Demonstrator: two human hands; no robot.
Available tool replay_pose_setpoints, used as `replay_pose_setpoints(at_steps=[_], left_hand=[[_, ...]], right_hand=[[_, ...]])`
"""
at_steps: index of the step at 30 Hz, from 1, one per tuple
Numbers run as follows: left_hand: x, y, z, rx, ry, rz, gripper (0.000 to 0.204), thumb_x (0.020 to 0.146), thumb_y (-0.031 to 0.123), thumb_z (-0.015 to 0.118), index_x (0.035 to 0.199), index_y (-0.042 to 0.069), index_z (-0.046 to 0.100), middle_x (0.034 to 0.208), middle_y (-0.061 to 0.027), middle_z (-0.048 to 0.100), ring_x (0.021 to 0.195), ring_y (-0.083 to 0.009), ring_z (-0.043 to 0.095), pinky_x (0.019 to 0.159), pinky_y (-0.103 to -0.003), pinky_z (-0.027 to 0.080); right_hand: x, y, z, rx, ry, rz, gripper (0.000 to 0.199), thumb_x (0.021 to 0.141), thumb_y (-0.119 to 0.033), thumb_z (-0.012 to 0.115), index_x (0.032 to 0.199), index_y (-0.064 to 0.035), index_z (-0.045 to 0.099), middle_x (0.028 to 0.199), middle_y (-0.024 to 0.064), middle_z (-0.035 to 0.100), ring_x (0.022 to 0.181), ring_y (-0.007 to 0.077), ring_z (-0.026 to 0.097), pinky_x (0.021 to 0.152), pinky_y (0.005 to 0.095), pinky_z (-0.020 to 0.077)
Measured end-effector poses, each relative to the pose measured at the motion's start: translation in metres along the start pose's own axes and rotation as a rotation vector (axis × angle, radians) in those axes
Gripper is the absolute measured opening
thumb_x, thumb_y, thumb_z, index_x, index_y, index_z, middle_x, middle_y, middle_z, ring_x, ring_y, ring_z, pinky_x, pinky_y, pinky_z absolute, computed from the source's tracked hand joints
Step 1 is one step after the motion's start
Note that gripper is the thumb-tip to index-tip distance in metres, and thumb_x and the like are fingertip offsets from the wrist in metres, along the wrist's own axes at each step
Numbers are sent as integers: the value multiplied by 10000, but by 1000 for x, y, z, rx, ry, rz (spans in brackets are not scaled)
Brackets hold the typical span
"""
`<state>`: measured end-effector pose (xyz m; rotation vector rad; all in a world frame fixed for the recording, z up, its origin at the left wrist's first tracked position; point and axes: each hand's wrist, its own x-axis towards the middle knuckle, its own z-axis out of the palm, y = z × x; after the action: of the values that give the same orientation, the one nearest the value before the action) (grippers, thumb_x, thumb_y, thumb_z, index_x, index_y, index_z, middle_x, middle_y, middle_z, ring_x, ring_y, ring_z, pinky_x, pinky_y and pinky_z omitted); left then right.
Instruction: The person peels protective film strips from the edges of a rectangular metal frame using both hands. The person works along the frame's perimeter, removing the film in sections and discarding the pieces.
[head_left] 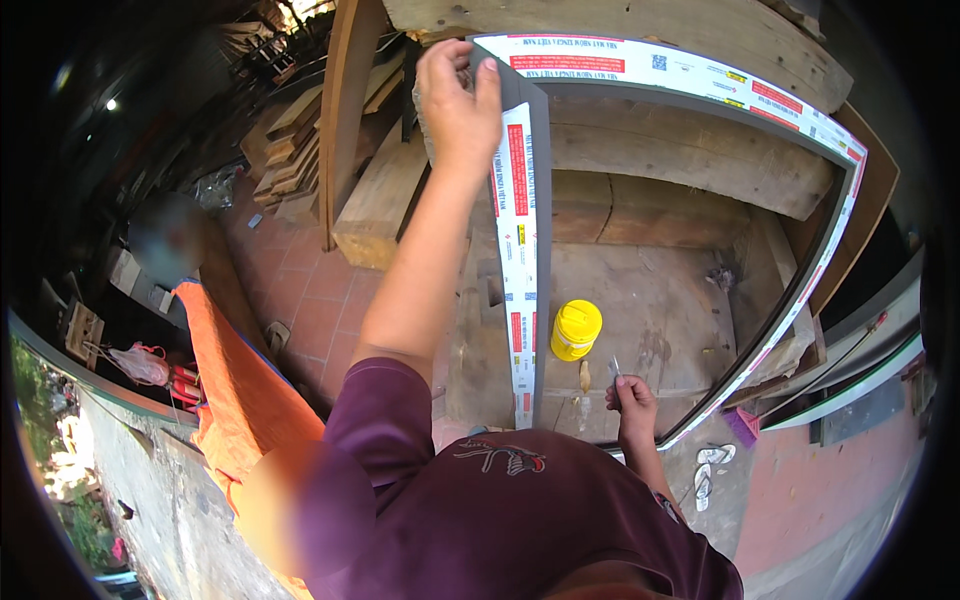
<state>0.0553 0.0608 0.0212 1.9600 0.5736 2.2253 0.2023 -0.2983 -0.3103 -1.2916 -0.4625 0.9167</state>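
An orange cloth (235,390) hangs at the far left, beside a tiled floor (315,290), with planks (290,150) stacked behind. Next comes the frame (517,230), a large dark outline with white-and-red film (518,165) along its bars; it lies over the wooden desk (655,300), its far bar crossing a thick timber (680,155).

The left hand (458,110) is at the frame's far left corner, fingers curled and thumb laid by the edge. Its grip looks narrow, but I cannot tell whether it pinches the bar or the clear, crinkled wrap (421,125) behind the palm.

Inside the frame's opening, a yellow tub (577,330) stands upright on the desk. To its right and nearer the body, the right hand (635,405) holds a slim tool (615,368) between thumb and fingers – pointing away from the body (perhaps a blade, too small to be sure). That grip is closed on it. Farther right are a purple brush (742,426) and white flip-flops (716,455).

The frame should handle as stiff and rather light for its spread, though awkward – long bars may swing or twist if lifted from one corner. The film is probably slick, so bare dark edges would give surer hold, best on two opposite bars. The slim tool looks light and possibly sharp; its near end is the place to take it.
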Motion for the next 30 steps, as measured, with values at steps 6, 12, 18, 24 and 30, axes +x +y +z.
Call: replay_pose_setpoints(at_steps=[6,12,18,24,30], left_hand=[[24,0,-11,266,16,217,216,867,159,781,1034,81,669,1129,-90,627,899,-277,670,769,-413,546],[28,0,-13,428,19,330,141,867,181,768,981,121,711,1066,-54,649,908,-282,665,756,-416,519],[34,3,-15,551,4,434,97,869,150,744,937,96,701,1053,-55,650,957,-288,629,810,-428,487],[38,7,-11,670,-53,482,109,887,120,711,960,52,667,1169,-125,608,1092,-352,556,906,-475,447],[28,8,-9,684,-82,588,144,890,115,696,1001,53,628,1276,-147,569,1202,-363,506,1022,-550,346]], right_hand=[[0,1,1,7,11,14,170,1008,-219,682,984,-50,681,821,33,704,724,97,632,653,260,506],[3,5,1,2,-11,10,168,1010,-218,678,975,-53,682,822,28,704,730,92,632,655,251,498],[11,5,-5,-8,-25,-15,173,1010,-232,677,974,-63,679,826,27,697,731,102,630,665,262,503],[15,7,-14,1,-13,-3,174,1014,-228,672,970,-60,678,826,21,696,728,92,622,662,255,495],[19,11,-21,-5,-7,-11,172,1014,-230,670,973,-63,677,828,30,696,728,107,630,665,264,507]])
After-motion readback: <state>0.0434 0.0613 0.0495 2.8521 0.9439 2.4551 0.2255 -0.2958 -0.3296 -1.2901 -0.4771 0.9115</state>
